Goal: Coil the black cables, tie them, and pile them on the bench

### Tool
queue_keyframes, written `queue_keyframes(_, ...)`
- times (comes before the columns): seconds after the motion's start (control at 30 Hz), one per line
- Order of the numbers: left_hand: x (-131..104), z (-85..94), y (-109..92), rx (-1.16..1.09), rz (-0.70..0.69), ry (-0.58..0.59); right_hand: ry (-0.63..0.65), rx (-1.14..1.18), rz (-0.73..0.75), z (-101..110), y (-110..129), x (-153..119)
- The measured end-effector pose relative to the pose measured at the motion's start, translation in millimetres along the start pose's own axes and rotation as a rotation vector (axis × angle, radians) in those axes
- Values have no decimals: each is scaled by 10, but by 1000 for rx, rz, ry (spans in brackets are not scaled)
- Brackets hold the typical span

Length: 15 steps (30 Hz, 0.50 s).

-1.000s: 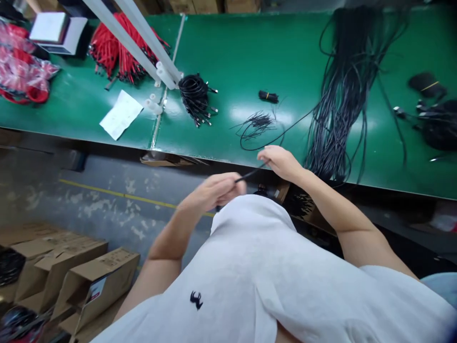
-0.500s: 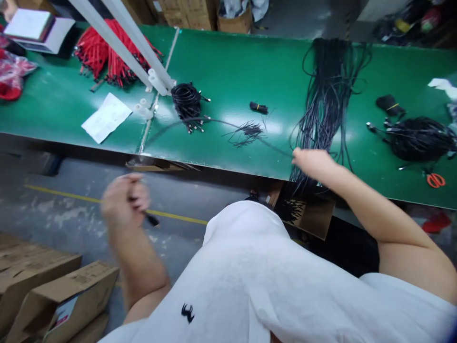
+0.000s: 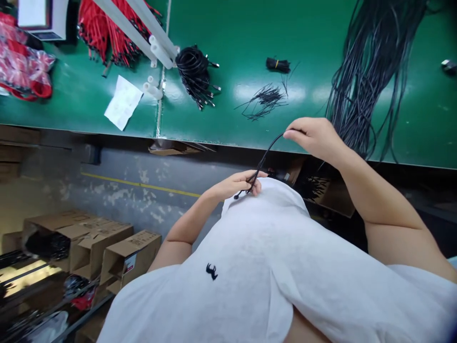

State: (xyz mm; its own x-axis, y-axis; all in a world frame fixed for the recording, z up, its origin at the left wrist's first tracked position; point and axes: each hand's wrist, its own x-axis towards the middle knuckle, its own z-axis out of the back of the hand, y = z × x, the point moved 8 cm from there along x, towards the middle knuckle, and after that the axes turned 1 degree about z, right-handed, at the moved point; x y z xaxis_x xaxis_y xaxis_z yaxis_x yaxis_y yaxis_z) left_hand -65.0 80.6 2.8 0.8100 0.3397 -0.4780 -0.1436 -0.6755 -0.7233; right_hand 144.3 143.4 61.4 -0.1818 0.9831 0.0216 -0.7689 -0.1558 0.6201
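Note:
A black cable [image 3: 267, 153] runs doubled between my two hands, in front of the table's edge. My left hand [image 3: 240, 185] is closed round its lower part near the white shirt, and a dark cable end pokes out below the fingers. Higher up, my right hand [image 3: 312, 136] pinches the other part of the cable between thumb and fingers. Close beyond my right hand, a big bundle of long black cables [image 3: 369, 81] spreads over the green table [image 3: 228, 28]. A small heap of thin black ties [image 3: 266, 99] lies behind the held cable.
A coiled black cable bundle [image 3: 194, 71] lies beside white posts [image 3: 124, 31]. Red cables [image 3: 107, 28], a paper sheet [image 3: 123, 102] and a banded tie bundle [image 3: 277, 65] are on the table. Open cardboard boxes [image 3: 132, 252] stand on the floor at lower left.
My left hand has come in from the far left to the front of my body. The cable, stretched wide before, is now folded between both hands. The view has shifted downward.

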Motion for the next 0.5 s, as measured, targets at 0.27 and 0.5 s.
queue_keyframes(0.27,-99,413,-234,-343,-65,-260,-107,155,-104,-128,-807,157)
queue_keyframes(0.5,-513,874,-669,-487,-408,-637,155,-223,-15,-709,-1373,-364)
